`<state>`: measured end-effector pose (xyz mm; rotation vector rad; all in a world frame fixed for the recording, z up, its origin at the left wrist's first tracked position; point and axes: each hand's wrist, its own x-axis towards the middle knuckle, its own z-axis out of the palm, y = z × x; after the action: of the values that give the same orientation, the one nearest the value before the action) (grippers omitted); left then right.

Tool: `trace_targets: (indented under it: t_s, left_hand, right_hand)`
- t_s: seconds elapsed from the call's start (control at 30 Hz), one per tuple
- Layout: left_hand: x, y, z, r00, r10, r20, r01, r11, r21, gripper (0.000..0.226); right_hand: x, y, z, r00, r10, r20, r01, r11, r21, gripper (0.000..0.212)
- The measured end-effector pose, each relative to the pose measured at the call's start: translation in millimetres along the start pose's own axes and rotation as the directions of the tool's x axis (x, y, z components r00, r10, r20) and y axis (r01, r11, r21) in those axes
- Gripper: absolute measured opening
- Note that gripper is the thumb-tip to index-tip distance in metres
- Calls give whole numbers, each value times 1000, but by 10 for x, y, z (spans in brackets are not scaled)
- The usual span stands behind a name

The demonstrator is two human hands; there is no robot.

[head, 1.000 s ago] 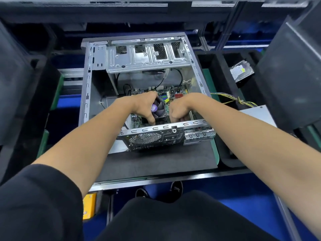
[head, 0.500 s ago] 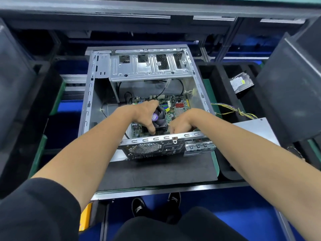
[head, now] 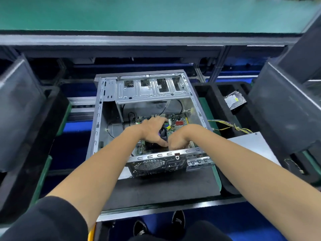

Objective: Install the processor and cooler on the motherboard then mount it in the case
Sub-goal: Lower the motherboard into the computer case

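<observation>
An open silver computer case [head: 97, 129] lies on its side on a black mat. The green motherboard [head: 178, 121] sits inside on the case floor. The black cooler [head: 163, 133] with its fan stands on the board. My left hand [head: 152, 130] spans the cooler, fingers over its far side and thumb on the near side. My right hand [head: 178, 140] is curled at the cooler's near right corner, just behind the case's rear rail, with its fingertips beside my left thumb. The processor is hidden.
A hard drive [head: 234, 101] lies in a black foam tray at the right. A silver power supply [head: 251, 146] with loose yellow cables [head: 231, 126] sits right of the case. Dark bins [head: 20, 110] flank both sides. A green bench [head: 156, 13] runs across the back.
My right hand has shifted left and nearer, from the cooler's right side to its near corner beside my left thumb. My left hand stays on the cooler. The view has tilted upward.
</observation>
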<state>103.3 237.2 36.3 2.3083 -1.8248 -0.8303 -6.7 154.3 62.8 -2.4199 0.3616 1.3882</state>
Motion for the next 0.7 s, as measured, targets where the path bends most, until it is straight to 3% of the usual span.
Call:
trace_targets:
  t_s: [0.07,0.13,0.2,0.3,0.37,0.43,0.5,0.6,0.7]
  left_hand:
    - [-34,117,-32,991,105,-87,-108,994,-29,64]
    - [-64,255,-63,968,192,-164,-198,980,-18,28]
    - [-105,434,-82,969,183,-165,-202,973,-109,24]
    - [-149,644,-63,999,50,18,-45,976,-212,29]
    - [-170,683,-37,993,-61,98,85,961,-263,25]
    - [-240,727,-67,983,-132,128,173,900,-400,30]
    - [-304,777,-83,979,-150,139,201,825,-528,28]
    - [-370,867,-52,967,-231,110,247,723,-645,26]
    - [-411,913,-30,942,-298,158,336,795,-505,25]
  right_hand:
    - [-76,-33,0,1000,9,11,-8,997,-77,14]
    - [-166,-35,42,1000,12,-12,-13,998,-63,27]
    - [-257,-12,101,996,5,-86,0,998,57,37]
    - [-399,26,200,978,-87,-190,136,955,265,29]
    - [-499,62,221,963,-95,-251,157,957,243,16]
    - [-587,103,242,932,-57,-359,116,983,145,25]
    - [-635,139,293,866,-30,-499,92,991,99,32]
    - [-704,124,426,708,-22,-706,129,987,99,31]
    - [-838,33,547,566,-46,-823,187,980,73,34]
